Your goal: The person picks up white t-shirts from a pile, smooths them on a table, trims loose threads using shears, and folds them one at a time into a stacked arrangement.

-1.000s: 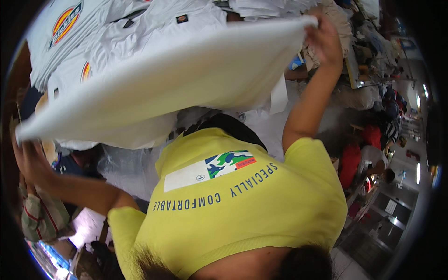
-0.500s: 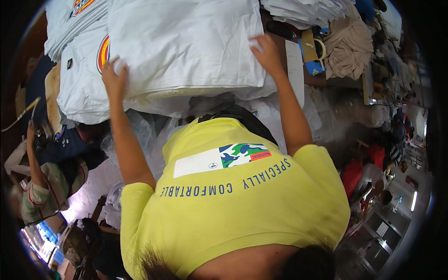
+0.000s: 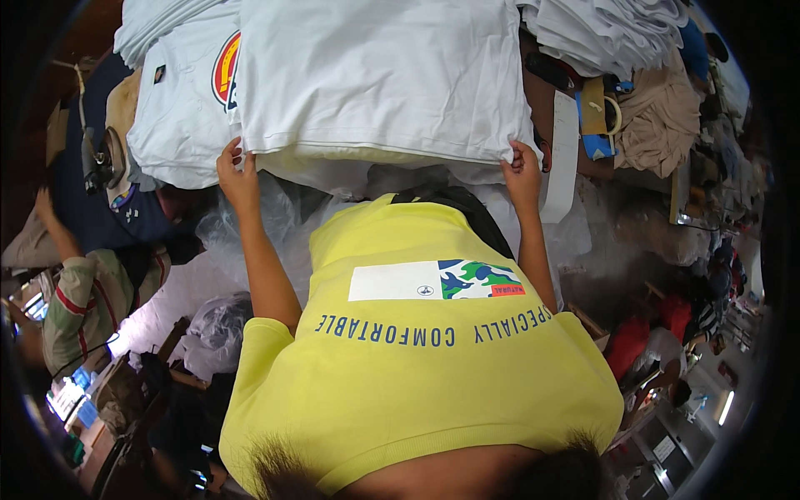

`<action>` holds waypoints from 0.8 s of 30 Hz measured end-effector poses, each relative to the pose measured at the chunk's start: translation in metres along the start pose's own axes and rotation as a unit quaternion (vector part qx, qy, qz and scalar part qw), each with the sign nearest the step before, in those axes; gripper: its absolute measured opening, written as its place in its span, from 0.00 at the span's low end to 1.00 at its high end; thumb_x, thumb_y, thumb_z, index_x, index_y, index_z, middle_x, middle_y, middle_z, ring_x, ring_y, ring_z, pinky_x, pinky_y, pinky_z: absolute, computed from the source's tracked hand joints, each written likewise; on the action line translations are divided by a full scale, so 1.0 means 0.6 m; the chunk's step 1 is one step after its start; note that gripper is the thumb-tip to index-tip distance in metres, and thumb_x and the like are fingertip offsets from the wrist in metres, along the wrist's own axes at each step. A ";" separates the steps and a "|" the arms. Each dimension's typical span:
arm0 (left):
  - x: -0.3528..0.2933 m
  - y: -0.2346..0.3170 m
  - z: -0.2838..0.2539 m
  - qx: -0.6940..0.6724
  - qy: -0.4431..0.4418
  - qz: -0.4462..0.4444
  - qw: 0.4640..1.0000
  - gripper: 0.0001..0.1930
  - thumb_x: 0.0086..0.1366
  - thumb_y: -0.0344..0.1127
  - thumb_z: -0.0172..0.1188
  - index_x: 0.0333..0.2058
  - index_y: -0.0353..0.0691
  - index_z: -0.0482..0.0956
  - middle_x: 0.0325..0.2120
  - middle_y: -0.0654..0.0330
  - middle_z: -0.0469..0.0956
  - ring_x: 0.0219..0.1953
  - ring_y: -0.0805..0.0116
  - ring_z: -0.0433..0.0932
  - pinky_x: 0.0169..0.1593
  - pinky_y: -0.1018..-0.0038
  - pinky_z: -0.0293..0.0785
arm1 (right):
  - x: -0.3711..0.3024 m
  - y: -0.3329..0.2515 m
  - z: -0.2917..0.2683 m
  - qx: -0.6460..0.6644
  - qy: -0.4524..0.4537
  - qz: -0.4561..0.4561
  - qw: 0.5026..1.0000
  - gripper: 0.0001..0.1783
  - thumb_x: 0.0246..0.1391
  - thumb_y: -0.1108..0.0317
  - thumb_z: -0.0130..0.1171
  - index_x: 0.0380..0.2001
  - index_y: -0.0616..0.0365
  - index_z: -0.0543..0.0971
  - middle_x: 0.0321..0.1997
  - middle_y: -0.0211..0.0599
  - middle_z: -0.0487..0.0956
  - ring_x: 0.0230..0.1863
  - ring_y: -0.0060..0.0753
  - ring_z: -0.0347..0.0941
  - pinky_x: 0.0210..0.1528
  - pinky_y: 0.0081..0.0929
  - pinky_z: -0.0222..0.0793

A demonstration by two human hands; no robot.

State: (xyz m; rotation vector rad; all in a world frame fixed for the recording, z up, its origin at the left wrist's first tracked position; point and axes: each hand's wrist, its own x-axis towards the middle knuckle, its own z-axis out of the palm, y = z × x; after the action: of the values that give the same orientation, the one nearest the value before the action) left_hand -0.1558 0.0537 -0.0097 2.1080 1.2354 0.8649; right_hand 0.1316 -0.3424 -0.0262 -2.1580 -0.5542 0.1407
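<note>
A white T-shirt [image 3: 379, 79] lies spread flat in front of me, its near hem running straight across. My left hand [image 3: 239, 171] pinches the near left corner of that hem between thumb and fingers. At the near right corner, my right hand [image 3: 522, 171] is closed on the cloth in the same way. Beneath the hem shows a pale yellowish layer [image 3: 333, 157]. Just left of the shirt, and partly covered by it, lies a stack of folded white T-shirts [image 3: 179, 108] with a round red and yellow print.
More folded white garments [image 3: 612, 33] are piled at the far right. Beside them sit a roll of tape [image 3: 615, 115] and a crumpled beige cloth [image 3: 658, 117]. An iron [image 3: 107, 162] stands at the left, near a co-worker's sleeve [image 3: 75, 292]. Clear plastic bags [image 3: 258, 221] hang below the table edge.
Both hands have come from resting on the shirt to its near corners and now grip the hem. My view has shifted, so the table's things appear farther right. The co-worker's arm at left has lowered.
</note>
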 end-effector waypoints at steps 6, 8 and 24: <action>-0.006 0.023 0.012 -0.057 -0.003 -0.110 0.992 0.12 0.58 0.31 0.56 0.41 0.39 0.75 0.18 0.63 0.72 0.19 0.76 0.69 0.26 0.78 0.68 | -0.009 0.019 0.010 0.098 0.016 0.033 0.995 0.19 0.41 0.82 0.52 0.40 0.58 0.75 0.31 0.29 0.72 0.24 0.16 0.65 0.27 0.14 0.63; -0.006 0.028 0.018 -0.149 -0.010 -0.179 0.973 0.11 0.61 0.33 0.54 0.42 0.38 0.73 0.17 0.65 0.71 0.16 0.79 0.68 0.21 0.82 0.67 | -0.015 0.018 0.010 0.087 0.025 0.038 0.995 0.18 0.41 0.82 0.51 0.38 0.58 0.75 0.31 0.30 0.72 0.23 0.16 0.65 0.26 0.14 0.63; 0.019 -0.051 0.012 -0.597 0.151 -0.312 0.723 0.16 0.62 0.25 0.45 0.50 0.35 0.60 0.44 0.45 0.69 0.47 0.57 0.72 0.50 0.64 0.72 | -0.002 0.016 -0.061 0.010 -0.043 0.049 0.998 0.12 0.51 0.70 0.57 0.41 0.58 0.74 0.31 0.31 0.74 0.28 0.24 0.68 0.31 0.20 0.65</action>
State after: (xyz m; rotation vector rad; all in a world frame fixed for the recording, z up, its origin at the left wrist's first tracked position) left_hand -0.1627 0.0759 -0.0335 0.4742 0.9486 1.2048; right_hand 0.1444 -0.3753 -0.0116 -2.1675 -0.4944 0.2915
